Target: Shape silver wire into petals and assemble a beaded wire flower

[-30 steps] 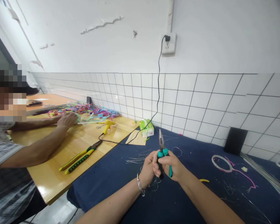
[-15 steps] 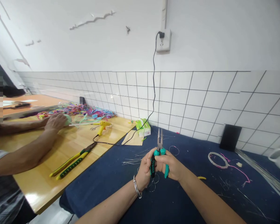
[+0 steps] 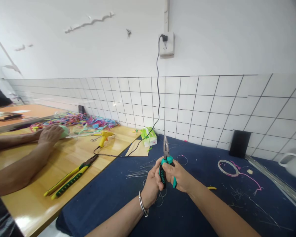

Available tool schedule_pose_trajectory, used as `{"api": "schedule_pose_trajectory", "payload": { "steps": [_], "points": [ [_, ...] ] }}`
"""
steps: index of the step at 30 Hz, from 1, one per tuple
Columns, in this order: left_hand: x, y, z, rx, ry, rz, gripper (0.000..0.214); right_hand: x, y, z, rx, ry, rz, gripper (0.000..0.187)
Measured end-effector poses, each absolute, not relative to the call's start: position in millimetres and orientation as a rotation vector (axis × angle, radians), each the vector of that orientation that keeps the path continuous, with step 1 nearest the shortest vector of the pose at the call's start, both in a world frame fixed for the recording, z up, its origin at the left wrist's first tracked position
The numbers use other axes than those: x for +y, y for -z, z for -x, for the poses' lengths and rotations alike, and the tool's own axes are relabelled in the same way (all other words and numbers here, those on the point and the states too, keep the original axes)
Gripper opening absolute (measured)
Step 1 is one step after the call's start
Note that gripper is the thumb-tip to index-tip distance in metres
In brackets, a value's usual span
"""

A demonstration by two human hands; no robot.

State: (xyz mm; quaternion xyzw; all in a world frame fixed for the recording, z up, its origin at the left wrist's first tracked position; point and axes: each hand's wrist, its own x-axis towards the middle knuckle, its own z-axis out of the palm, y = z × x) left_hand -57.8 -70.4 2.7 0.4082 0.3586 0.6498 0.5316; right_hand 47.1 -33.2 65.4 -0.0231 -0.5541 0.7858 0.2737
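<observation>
Both hands grip needle-nose pliers with teal and black handles, held upright over the dark blue cloth. My left hand, with a silver bangle at the wrist, wraps the left handle. My right hand closes on the other handle, its thumb near the pivot. The plier jaws are together at the tip, and I see nothing between them. Several thin wires lie left of the pliers. One wire loop rests just behind my right hand, and other loops are partly hidden below my hands.
Yellow-green long pliers and a yellow glue gun lie on the wooden table, where a co-worker's hand works. A green tissue pack stands by the tiled wall. On the right are a white ring, a black slab and a white pot.
The plier jaws, apart before, have come together. My right hand has moved in closer to my left, bringing the handles nearer each other. The camera view has turned slightly right.
</observation>
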Motion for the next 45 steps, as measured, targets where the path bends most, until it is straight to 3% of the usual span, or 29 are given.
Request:
{"api": "schedule_pose_trajectory", "payload": {
  "steps": [4,10,20,27,30,37,45],
  "points": [
    [-68,2,57,0.886,-1.589,-0.9,0.052,-33,-65,-47,-1.512,-2.099,0.069,0.022],
    [-66,9,58,0.913,-1.569,-0.876,0.062,-34,-62,-45,-1.52,-2.048,0.133,0.023],
    [-68,0,55,0.914,-1.544,-0.836,0.049,-31,-57,-45,-1.56,-2.042,0.109,0.022],
    [-68,-3,55,0.924,-1.557,-1.015,0.005,-27,-68,-59,-1.833,-1.711,0.312,0.026],
    [-68,-4,57,0.98,-1.532,-1.091,0.018,-24,-78,-82,-1.989,-1.492,0.51,0.024],
    [-75,-4,55,1.012,-1.376,-1.171,0.022,-27,-57,-138,-2.164,-0.953,1.206,0.026],
    [-82,-7,51,0.955,-1.244,-1.172,0.022,-46,-48,-151,-2.366,-1.033,1.356,0.019]
  ]
}}
